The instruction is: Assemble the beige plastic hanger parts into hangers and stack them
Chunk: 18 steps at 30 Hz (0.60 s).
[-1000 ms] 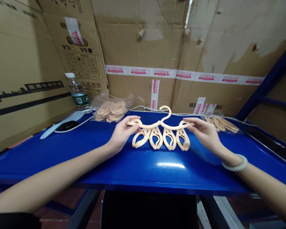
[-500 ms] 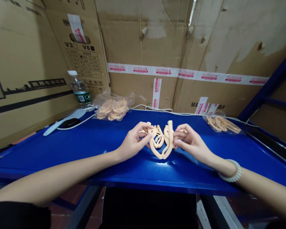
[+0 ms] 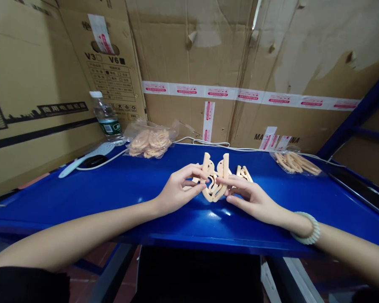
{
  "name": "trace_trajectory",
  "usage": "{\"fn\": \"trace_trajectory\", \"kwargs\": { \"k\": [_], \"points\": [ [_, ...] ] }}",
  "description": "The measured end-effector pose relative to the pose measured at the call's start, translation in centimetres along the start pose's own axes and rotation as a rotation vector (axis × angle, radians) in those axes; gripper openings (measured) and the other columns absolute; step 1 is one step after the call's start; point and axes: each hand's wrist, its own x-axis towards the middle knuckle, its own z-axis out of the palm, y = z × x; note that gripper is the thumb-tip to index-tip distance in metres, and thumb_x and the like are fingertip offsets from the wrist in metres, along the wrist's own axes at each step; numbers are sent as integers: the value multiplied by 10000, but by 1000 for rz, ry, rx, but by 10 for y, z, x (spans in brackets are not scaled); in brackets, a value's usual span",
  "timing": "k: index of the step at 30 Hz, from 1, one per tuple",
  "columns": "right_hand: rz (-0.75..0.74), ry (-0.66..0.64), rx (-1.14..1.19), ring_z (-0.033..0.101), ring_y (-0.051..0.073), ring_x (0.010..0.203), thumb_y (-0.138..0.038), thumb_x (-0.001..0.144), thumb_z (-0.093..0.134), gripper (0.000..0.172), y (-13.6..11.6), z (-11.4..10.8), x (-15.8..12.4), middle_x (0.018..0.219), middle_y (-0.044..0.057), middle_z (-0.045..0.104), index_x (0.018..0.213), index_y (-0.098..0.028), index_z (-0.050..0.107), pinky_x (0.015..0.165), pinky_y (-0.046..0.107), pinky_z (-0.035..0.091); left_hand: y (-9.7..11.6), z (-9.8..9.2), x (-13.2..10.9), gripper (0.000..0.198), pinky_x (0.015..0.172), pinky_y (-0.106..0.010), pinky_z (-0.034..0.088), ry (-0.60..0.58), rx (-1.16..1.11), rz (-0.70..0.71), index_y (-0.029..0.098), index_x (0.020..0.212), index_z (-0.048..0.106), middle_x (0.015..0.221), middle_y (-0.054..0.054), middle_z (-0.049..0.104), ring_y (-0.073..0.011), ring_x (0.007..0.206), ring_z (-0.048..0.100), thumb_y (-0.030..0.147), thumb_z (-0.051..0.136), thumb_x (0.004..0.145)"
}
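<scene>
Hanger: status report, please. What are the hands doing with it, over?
Left hand and right hand both pinch folded hanger. Held upright over blue table. Nearest bag lies behind, apart.

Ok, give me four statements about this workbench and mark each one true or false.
1. The left hand and the right hand both grip the folded hanger. True.
2. The bottle lies on its side. False: it stands upright at the back left of the table.
3. The bracelet is on the left wrist. False: it is on the right wrist.
4. A bag of plastic pieces lies beside the bottle. True.
</scene>
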Motion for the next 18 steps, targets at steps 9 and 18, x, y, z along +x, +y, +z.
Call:
{"fn": "trace_trajectory", "kwargs": {
  "k": [9,18],
  "points": [
    [-8,-18,120,691,213,1101,-299,983,652,468,-4,1,0,1445,66,605,1443,-355,587,950,398,612,1,1,-2,308,922,-351,634,-113,-88,-29,168,1210,676,1393,-147,607,-249,1052,737,287,685,926],
    [-29,-99,-45,617,263,1273,-363,988,647,449,-6,-5,0,1457,91,607,1429,-295,609,1035,430,543,-3,-1,-3,376,977,-364,613,-282,116,138,191,1313,565,1374,-130,603,-236,1176,682,165,589,939]
  ]
}}
